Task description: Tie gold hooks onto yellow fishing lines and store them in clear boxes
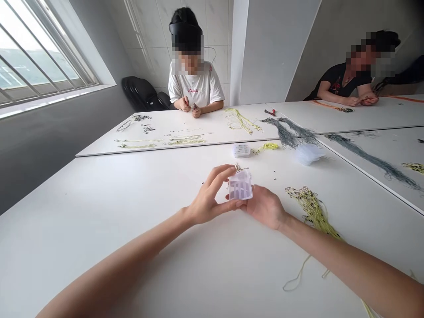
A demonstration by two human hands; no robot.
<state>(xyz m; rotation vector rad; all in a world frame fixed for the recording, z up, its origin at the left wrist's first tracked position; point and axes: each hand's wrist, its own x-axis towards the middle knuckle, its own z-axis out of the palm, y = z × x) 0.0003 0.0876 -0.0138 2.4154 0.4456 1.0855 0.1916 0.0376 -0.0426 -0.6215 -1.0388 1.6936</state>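
A small clear plastic compartment box [240, 185], tinted faintly purple and divided by several ribs, is held up over the white table. My left hand [212, 194] grips it from the left, thumb along the near edge and fingers curled round the far side. From the right, my right hand [265, 205] holds its underside and right edge, palm turned up, its fingers mostly hidden behind the box. Just beyond the box lie some small metal pieces [238, 167], too small to name. Near my right forearm rests a bundle of yellow-green cords [313, 210] with dark and metal ends.
Stacked clear boxes [241, 151] stand ahead, beside a small yellow cord bundle [270, 146]. Further right are clear plastic pieces [308, 153] and grey-green cord bundles [285, 132]. Red-handled pliers [270, 112] lie farther back. Two people work with their hands across the tables.
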